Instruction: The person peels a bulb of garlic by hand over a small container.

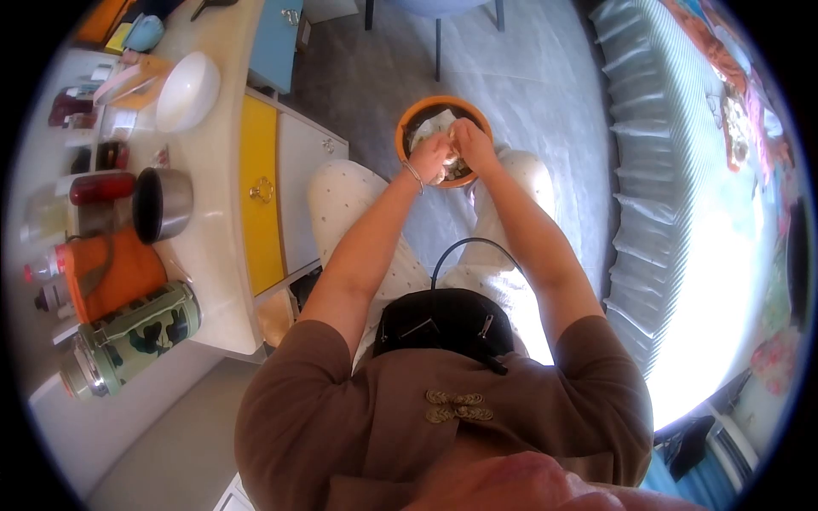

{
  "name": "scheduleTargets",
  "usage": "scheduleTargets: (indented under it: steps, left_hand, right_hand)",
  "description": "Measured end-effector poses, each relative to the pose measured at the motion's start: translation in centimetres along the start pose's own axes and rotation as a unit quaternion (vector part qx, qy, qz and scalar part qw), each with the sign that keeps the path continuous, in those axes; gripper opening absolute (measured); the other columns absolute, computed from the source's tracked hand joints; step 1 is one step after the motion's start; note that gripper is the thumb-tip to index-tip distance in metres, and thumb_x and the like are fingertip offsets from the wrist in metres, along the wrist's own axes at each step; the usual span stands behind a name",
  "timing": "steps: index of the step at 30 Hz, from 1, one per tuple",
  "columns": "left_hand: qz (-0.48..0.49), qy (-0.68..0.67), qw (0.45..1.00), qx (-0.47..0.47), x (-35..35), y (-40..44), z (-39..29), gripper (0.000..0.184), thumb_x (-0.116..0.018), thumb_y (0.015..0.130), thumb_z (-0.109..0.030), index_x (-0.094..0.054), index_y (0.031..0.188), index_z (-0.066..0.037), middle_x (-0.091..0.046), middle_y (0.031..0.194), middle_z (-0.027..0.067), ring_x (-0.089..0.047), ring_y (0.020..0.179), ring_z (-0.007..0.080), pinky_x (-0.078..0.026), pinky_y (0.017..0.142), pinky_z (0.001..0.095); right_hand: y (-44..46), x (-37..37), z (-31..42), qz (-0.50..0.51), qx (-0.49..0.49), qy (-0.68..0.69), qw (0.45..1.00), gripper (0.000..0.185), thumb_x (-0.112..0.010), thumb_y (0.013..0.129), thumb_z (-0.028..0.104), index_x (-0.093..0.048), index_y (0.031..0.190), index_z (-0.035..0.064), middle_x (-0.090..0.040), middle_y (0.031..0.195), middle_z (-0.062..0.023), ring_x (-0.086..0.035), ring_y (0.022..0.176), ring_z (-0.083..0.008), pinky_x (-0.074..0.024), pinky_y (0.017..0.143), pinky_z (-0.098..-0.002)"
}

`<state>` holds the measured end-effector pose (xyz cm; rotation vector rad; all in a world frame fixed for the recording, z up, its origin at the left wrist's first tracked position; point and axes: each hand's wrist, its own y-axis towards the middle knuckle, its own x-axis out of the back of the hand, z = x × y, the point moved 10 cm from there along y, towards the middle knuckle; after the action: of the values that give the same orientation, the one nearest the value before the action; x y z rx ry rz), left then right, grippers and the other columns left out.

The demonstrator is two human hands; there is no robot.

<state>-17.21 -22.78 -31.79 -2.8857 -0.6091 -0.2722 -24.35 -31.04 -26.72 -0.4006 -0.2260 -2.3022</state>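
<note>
Both hands are together over a round orange-rimmed bin on the floor between my knees. My left hand, with a bracelet at its wrist, has its fingers curled closed. Beside it my right hand is closed too, fingertips meeting the left ones. Something small and pale shows between them, too small and blurred to name. Inside the bin lie crumpled white paper and some light scraps below the hands.
At left, a counter holds a white bowl, a steel pot and a camouflage-patterned flask. Drawers face me below it. A bed with a pleated skirt stands at right; a chair is ahead.
</note>
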Motion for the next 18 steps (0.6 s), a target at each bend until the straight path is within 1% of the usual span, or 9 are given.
scheduleTargets:
  steps: [2, 3, 4, 5, 7, 11, 13, 17, 18]
  left_hand:
    - [-0.008, -0.015, 1.000, -0.016, 0.4, 0.0, -0.8, 0.025, -0.040, 0.093, -0.020, -0.056, 0.097, -0.001, -0.060, 0.085, 0.0061, -0.057, 0.059, 0.0137, -0.049, 0.050, 0.0260]
    - [-0.021, -0.036, 0.998, 0.049, 0.8, 0.0, 0.1, 0.028, -0.043, 0.090, -0.025, -0.057, 0.094, -0.002, -0.061, 0.085, 0.0113, -0.058, 0.070, 0.0211, -0.047, 0.062, 0.0300]
    - [-0.033, -0.056, 0.991, 0.113, 1.0, -0.1, 1.4, 0.031, -0.045, 0.088, -0.030, -0.059, 0.092, -0.002, -0.063, 0.086, 0.0164, -0.059, 0.082, 0.0286, -0.045, 0.074, 0.0341]
    - [-0.032, -0.057, 0.991, 0.112, 1.1, -0.1, 1.5, 0.031, -0.045, 0.088, -0.030, -0.059, 0.092, -0.002, -0.063, 0.086, 0.0164, -0.059, 0.082, 0.0286, -0.045, 0.074, 0.0341]
    - [-0.057, 0.009, 0.991, 0.117, 2.1, 0.0, 2.0, 0.030, -0.051, 0.088, -0.028, -0.060, 0.085, 0.000, -0.060, 0.076, 0.0071, -0.056, 0.051, 0.0161, -0.047, 0.043, 0.0275]
    - [-0.043, 0.032, 0.987, 0.149, 2.7, -0.5, 1.8, 0.034, -0.055, 0.086, -0.033, -0.062, 0.080, 0.000, -0.060, 0.074, 0.0070, -0.055, 0.047, 0.0164, -0.047, 0.043, 0.0272]
    - [-0.022, 0.045, 0.976, 0.212, 2.5, -1.0, 2.8, 0.044, -0.053, 0.084, -0.043, -0.066, 0.088, 0.000, -0.065, 0.084, 0.0145, -0.061, 0.077, 0.0250, -0.046, 0.072, 0.0335]
    - [-0.033, -0.001, 0.979, 0.204, 2.7, -0.6, 4.0, 0.041, -0.054, 0.084, -0.039, -0.065, 0.086, 0.001, -0.065, 0.082, 0.0140, -0.061, 0.073, 0.0228, -0.047, 0.069, 0.0335]
    - [-0.037, -0.017, 0.983, 0.177, 2.8, -0.4, 3.4, 0.038, -0.054, 0.086, -0.037, -0.064, 0.085, 0.000, -0.063, 0.078, 0.0091, -0.059, 0.063, 0.0179, -0.047, 0.057, 0.0300]
  right_hand:
    - [-0.1, -2.0, -2.6, 0.087, -0.141, 0.186, 0.968, 0.026, -0.042, 0.093, 0.029, -0.055, 0.093, 0.0064, -0.055, 0.069, -0.0040, -0.052, 0.060, -0.0130, -0.0406, 0.054, -0.0262]
    - [-0.2, -1.7, -1.7, 0.088, -0.140, 0.185, 0.969, 0.026, -0.042, 0.093, 0.029, -0.055, 0.093, 0.0064, -0.055, 0.069, -0.0040, -0.052, 0.060, -0.0130, -0.0406, 0.054, -0.0262]
    - [-0.8, -1.6, -1.2, 0.095, -0.184, 0.240, 0.948, 0.025, -0.042, 0.093, 0.028, -0.055, 0.093, 0.0075, -0.053, 0.069, -0.0010, -0.048, 0.060, -0.0094, -0.0383, 0.053, -0.0228]
    - [-1.3, -1.8, -0.6, 0.102, -0.227, 0.294, 0.923, 0.023, -0.043, 0.093, 0.028, -0.056, 0.092, 0.0086, -0.050, 0.069, 0.0020, -0.045, 0.059, -0.0058, -0.0361, 0.053, -0.0195]
    - [-1.2, -2.0, -1.1, 0.109, -0.232, 0.335, 0.907, 0.023, -0.043, 0.093, 0.027, -0.056, 0.094, 0.0090, -0.051, 0.071, 0.0018, -0.045, 0.060, -0.0057, -0.0364, 0.053, -0.0190]
    - [-1.5, -2.1, -0.8, 0.100, -0.254, 0.417, 0.867, 0.022, -0.047, 0.093, 0.026, -0.056, 0.100, 0.0081, -0.054, 0.077, 0.0011, -0.046, 0.064, -0.0053, -0.0363, 0.053, -0.0184]
    - [-1.5, -2.1, -0.7, 0.106, -0.250, 0.409, 0.871, 0.024, -0.048, 0.093, 0.027, -0.055, 0.105, 0.0074, -0.055, 0.081, -0.0002, -0.046, 0.065, -0.0050, -0.0368, 0.053, -0.0178]
    - [-1.3, -2.4, -0.9, 0.122, -0.244, 0.402, 0.874, 0.028, -0.047, 0.093, 0.025, -0.051, 0.113, 0.0059, -0.058, 0.090, -0.0033, -0.046, 0.066, -0.0052, -0.0365, 0.052, -0.0175]
    - [-1.4, -2.3, -1.0, 0.122, -0.244, 0.401, 0.874, 0.028, -0.047, 0.093, 0.025, -0.051, 0.113, 0.0059, -0.058, 0.090, -0.0033, -0.046, 0.066, -0.0052, -0.0365, 0.052, -0.0175]
